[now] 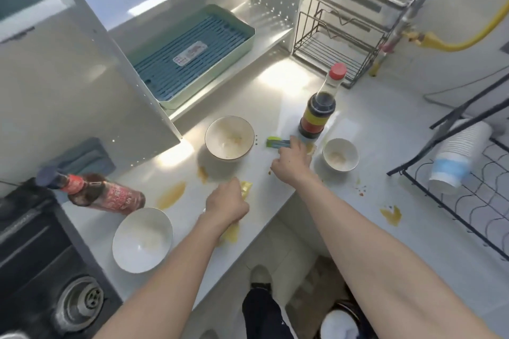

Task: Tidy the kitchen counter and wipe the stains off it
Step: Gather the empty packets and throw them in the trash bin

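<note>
Nearest to the person, a white bowl point(142, 239) stands at the front edge of the counter point(358, 201), just beside the dark sink point(55, 283) with its round drain. Both bare arms reach forward over the counter edge. The left hand point(227, 205) is clenched around a yellow cloth point(246, 188), which comes out above and below the fist, and it presses on the counter next to a yellow stain point(171, 194). Another yellow stain point(391, 215) lies well apart on the right part of the counter. A dark sauce bottle point(102, 195) with a red label lies on its side behind the near bowl.

A little farther, the right hand point(292, 162) holds a small green and blue tool point(276, 143); the fingers are closed on its handle, and the green end points to the left. A bigger bowl point(229, 137) with a dark rim stands just left of this tool, and a small bowl point(341, 154) stands just right of the hand. A tall soy sauce bottle point(321, 107) with a red cap stands upright behind the hand.

On the right, a stack of paper cups point(457, 157) lies in a black wire rack point(468, 201). Farther back, a green tray point(190, 55) with a blue grid rests on a white shelf, and a grey wire rack point(338, 44) stands in the corner
</note>
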Motion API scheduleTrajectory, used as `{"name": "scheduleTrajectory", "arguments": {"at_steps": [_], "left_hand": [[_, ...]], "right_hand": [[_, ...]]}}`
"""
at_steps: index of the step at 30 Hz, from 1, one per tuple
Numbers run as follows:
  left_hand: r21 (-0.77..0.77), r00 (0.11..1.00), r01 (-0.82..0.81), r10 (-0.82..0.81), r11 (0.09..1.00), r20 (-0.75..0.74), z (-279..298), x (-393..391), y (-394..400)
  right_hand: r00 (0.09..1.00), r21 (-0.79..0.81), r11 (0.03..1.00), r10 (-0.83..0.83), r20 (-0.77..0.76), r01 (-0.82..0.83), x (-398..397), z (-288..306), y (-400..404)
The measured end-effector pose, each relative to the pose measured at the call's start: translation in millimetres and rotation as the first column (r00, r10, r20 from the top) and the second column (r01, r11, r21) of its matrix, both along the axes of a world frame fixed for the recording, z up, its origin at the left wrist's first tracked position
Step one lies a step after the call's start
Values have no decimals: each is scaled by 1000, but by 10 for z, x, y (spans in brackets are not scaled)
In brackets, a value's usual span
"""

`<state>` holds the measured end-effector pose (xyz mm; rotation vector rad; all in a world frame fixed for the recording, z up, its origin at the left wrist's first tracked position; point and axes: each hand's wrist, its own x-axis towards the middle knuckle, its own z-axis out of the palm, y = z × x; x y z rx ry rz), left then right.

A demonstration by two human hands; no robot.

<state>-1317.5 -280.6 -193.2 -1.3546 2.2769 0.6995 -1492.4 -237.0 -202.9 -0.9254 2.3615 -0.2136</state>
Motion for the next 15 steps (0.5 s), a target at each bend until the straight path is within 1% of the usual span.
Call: {"name": "scheduleTrajectory", "arguments": {"at_steps": [2, 5, 8, 10, 12, 14, 15], "left_hand": [[7, 1000, -4, 4, 1000, 5, 114, -137, -74], [27, 999, -27, 28, 999, -30, 237, -245, -151], [39, 995, -48, 52, 998, -87, 306, -217, -167], [45, 990, -60, 65, 997, -124, 354, -162, -170], [50, 980, -77, 85, 996, -177, 433, -84, -163], [68, 965, -119, 131, 991, -229, 543, 0, -145], [79, 953, -149, 164, 986, -256, 594, 52, -134]], "right_hand": [[998, 82, 995, 56, -17, -54, -83, 7, -85], [990, 176, 978, 125, -64, -112, -139, 5, -151], [979, 191, 973, 158, -129, -132, -135, 26, -117], [979, 108, 990, 110, -169, -93, -106, 102, -88], [982, -40, 999, 13, -189, -21, -31, 221, -32], [986, -225, 973, -88, -141, 55, 84, 312, 53], [989, -306, 948, -124, -86, 92, 164, 349, 113]]}}
